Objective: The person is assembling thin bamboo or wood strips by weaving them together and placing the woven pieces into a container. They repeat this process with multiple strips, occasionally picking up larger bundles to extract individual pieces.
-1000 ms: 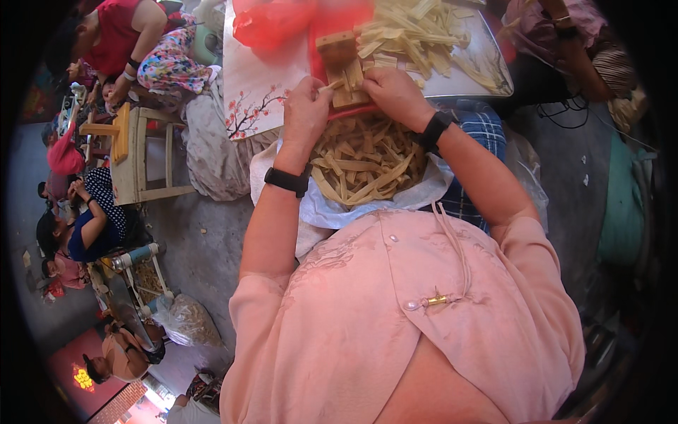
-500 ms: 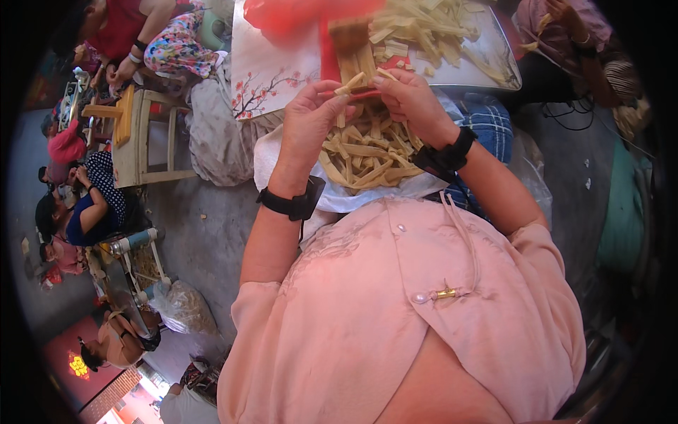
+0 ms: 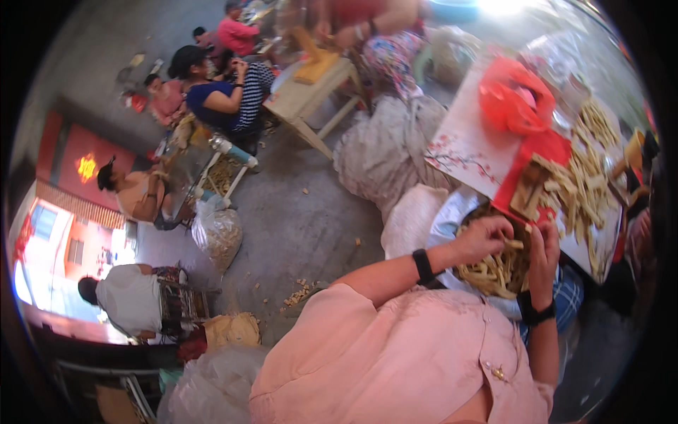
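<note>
My left hand (image 3: 487,239) hovers over a sack of pale yellow, flat strips (image 3: 494,274), its fingers closed in a pinch. A short strip end (image 3: 514,244) shows by its fingertips. Close beside it on the right, my right hand (image 3: 544,253) is raised with thumb and fingers together; a small pale piece (image 3: 528,228) shows at its tips. What the strips are made of I cannot tell. Just beyond the hands, a wooden block-like tool (image 3: 530,187) stands at the table edge on red cloth or plastic.
The white table (image 3: 466,145) with a blossom print bears a red plastic bag (image 3: 514,95) and a heap of strips (image 3: 585,194). Grey cloth-covered bundles (image 3: 395,152) stand left of it. Several people work at benches (image 3: 311,99) farther left. Scraps (image 3: 300,293) lie on the floor.
The view has swung left, so the table and my hands now appear farther right, with more of the room showing. Both hands stay over the strips, now a little apart.
</note>
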